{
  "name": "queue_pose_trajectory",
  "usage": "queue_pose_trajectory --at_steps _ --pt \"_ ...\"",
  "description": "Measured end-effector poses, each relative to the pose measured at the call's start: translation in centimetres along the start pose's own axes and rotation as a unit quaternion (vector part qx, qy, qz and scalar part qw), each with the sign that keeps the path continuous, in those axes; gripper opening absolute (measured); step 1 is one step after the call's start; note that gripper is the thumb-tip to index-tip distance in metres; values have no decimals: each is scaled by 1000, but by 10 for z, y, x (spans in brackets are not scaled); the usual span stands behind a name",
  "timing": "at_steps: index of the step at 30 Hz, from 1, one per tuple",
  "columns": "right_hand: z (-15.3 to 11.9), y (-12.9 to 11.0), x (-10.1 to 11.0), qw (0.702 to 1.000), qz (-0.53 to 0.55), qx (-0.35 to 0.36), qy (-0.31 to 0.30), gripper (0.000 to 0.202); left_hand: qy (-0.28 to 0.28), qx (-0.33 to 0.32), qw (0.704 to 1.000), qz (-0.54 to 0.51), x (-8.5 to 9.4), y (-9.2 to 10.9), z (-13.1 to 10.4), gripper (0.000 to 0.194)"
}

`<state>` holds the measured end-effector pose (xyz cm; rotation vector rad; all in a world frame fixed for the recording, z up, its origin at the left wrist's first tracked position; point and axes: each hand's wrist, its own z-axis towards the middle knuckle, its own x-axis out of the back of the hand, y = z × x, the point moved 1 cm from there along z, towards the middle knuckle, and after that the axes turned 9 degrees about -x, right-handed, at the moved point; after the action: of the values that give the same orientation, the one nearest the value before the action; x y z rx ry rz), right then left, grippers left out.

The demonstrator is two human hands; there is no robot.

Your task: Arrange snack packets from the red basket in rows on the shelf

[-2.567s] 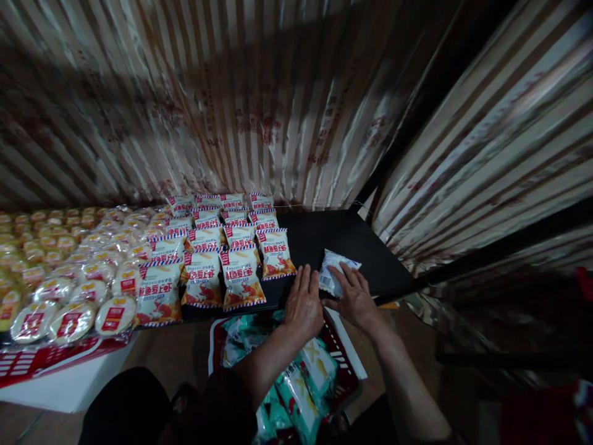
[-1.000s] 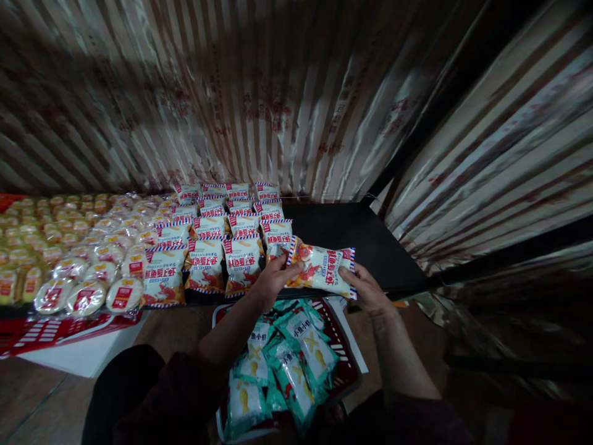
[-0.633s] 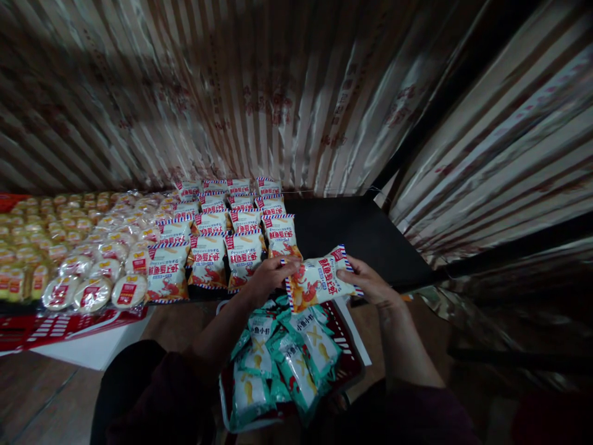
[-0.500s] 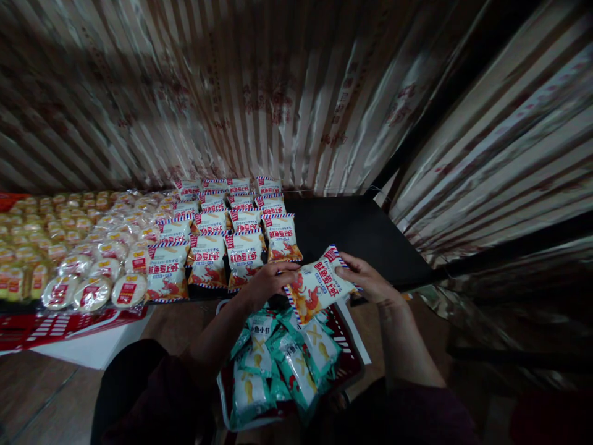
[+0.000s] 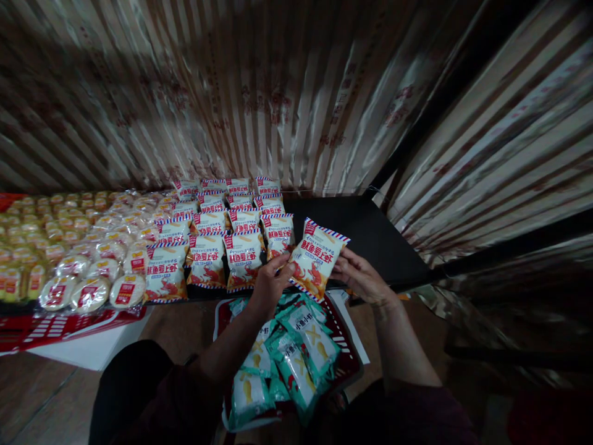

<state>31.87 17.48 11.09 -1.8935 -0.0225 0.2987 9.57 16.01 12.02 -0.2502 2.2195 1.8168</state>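
White film with red lettering and blue-and-red striped ends identifies the held packet point(image 5: 316, 259), which is raised over the front edge of the black shelf point(image 5: 343, 216), just right of the nearest column of like packets. The left hand point(image 5: 271, 284) pinches its lower left corner between thumb and fingers. The right hand point(image 5: 364, 278) grasps its right edge, some fingers hidden behind the film.

Change noted: half a second ago the packet lay slanted, print running downhill to the right and one striped end toward the lower left; it is now turned with one striped end up and the lettering almost level. Its orientation therefore comes close to that of the arranged packets point(image 5: 244, 259), although it leans slightly clockwise and, as judged, is not yet fully in line with them.

Below the hands, a red basket point(image 5: 352, 364) contains green-and-white packets point(image 5: 296, 346) lying loosely at mixed angles. Left of the arranged packets lie round wrapped cakes point(image 5: 90, 293), and beyond these, smaller yellow wrapped items point(image 5: 28, 247). Another red basket point(image 5: 46, 330) shows below the shelf at left. Pleated curtain point(image 5: 185, 123) closes off the rear. Lighting is dim; fine print is not legible.
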Motion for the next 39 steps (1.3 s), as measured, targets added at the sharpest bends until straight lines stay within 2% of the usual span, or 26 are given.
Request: queue_pose_trajectory --at_steps 6,11,14,20,25,30,33,36,39 --pt "5 5 -7 998 -11 19 63 64 -1 -10 999 -46 -16 -12 1 52" --pt "8 8 -14 995 25 25 95 67 18 -42 999 -25 -22 -19 1 47" --pt "10 13 -18 992 65 13 107 62 13 -67 998 2 -24 -25 2 44" --pt "12 20 -20 983 118 3 143 49 -38 -104 994 19 -26 -37 -1 45" --pt "13 19 -20 973 158 1 171 49 -22 -100 995 15 -31 -43 -10 47" --pt "13 16 -23 967 178 16 181 52 23 -101 995 6 -37 -50 -14 47" --pt "12 14 -24 965 184 15 187 53 12 -103 994 24 -34 -52 -14 42" --pt "10 13 -24 967 183 7 175 50 -5 -120 989 84 -27 -45 -11 35" --pt "7 12 -24 974 170 2 149 51 9 -118 987 113 -24 -34 -3 37"
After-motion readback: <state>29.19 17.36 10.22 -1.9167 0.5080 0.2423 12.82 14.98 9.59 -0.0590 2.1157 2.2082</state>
